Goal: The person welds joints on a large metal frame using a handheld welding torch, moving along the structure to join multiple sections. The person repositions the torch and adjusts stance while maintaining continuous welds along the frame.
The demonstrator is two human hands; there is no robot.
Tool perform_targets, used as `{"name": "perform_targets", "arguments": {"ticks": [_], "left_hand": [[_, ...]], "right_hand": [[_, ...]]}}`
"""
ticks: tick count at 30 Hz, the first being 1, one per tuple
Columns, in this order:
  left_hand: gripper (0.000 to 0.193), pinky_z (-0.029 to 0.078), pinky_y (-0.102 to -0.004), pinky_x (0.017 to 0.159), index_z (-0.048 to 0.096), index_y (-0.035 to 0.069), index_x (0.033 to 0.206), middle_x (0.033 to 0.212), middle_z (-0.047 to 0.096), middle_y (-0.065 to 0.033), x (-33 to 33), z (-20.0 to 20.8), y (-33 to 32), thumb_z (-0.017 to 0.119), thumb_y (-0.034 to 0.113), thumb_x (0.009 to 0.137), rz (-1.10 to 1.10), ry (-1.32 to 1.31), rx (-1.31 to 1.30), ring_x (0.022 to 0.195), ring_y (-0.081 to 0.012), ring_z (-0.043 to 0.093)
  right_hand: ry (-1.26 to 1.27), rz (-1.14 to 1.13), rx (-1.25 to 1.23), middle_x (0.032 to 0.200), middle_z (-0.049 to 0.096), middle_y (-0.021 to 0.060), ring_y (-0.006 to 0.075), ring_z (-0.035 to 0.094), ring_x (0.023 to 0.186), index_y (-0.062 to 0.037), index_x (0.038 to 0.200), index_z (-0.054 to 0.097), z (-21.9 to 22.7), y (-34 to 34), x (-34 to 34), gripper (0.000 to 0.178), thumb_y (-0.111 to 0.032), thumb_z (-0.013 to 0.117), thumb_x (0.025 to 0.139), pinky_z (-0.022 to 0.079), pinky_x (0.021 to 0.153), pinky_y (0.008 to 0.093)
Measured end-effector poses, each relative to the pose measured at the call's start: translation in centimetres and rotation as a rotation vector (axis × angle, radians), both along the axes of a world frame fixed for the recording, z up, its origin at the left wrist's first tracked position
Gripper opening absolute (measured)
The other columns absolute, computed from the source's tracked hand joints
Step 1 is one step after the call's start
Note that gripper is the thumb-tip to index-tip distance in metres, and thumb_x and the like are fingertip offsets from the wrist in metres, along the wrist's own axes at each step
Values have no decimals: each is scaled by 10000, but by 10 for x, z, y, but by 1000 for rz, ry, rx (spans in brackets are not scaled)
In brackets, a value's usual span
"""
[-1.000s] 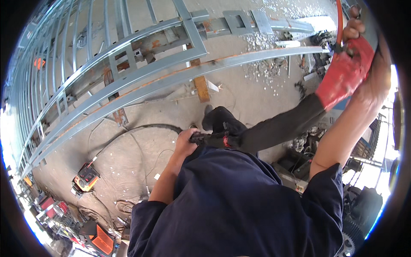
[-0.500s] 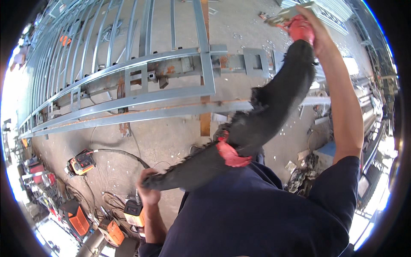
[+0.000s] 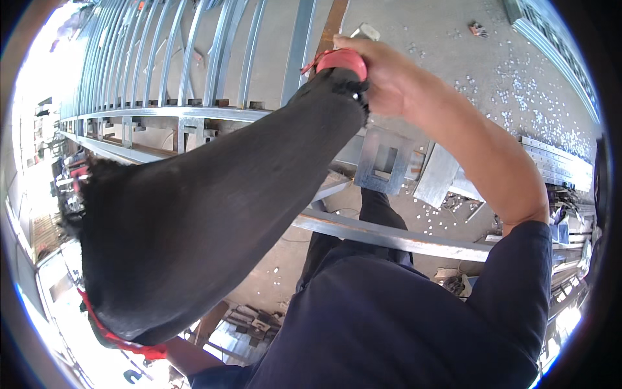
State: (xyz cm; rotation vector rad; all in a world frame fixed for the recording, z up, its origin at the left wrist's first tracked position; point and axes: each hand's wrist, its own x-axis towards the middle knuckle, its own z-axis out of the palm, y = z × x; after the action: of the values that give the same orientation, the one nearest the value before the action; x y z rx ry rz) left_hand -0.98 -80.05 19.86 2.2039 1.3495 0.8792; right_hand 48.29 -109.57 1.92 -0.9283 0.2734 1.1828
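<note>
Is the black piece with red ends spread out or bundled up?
Spread out: the black piece extends broadly from the right hand toward the left forearm. Whether it is doubled, I cannot tell.

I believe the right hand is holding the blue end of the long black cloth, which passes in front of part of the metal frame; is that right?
Not quite: the head view shows that the right hand is holding a red end, not a blue one. The long black cloth does pass in front of part of the metal frame.
</note>
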Motion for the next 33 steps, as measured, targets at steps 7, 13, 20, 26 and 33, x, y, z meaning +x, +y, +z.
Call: {"name": "perform_targets", "arguments": {"ticks": [7,13,20,26,33], "left_hand": [[537,541,-364,849,644,-52,1179,1047,682,-121,90,27,-2,715,377,864,7,112,33,955,-215,661],[519,537,-358,840,646,-48,1175,1038,678,-114,127,25,-1,715,366,869,-10,157,12,946,-209,656],[498,532,-352,830,648,-42,1169,1028,673,-105,148,12,0,715,354,875,-17,184,-36,936,-201,649],[481,527,-346,822,649,-38,1165,1020,668,-97,155,0,3,714,344,880,-28,188,-71,927,-194,644],[460,522,-340,812,651,-32,1159,1010,663,-89,161,-5,6,714,331,885,-35,200,-96,916,-187,637]], "right_hand": [[214,-45,15,1047,600,136,214,698,891,-6,1145,535,-28,2,22,268,-266,486,1103,667,729,339],[274,-105,13,1000,599,132,205,692,806,9,1121,531,-28,6,29,201,-183,487,1081,663,671,330],[256,-54,29,1127,650,178,239,712,996,28,1224,477,-25,6,35,332,-280,393,1134,629,907,389],[297,-69,-17,1119,651,163,230,712,977,20,1208,493,-29,9,37,341,-296,389,1136,635,898,384],[327,-95,15,1156,633,241,290,713,988,91,1273,422,-41,12,31,410,-287,339,1138,641,900,429]]}}
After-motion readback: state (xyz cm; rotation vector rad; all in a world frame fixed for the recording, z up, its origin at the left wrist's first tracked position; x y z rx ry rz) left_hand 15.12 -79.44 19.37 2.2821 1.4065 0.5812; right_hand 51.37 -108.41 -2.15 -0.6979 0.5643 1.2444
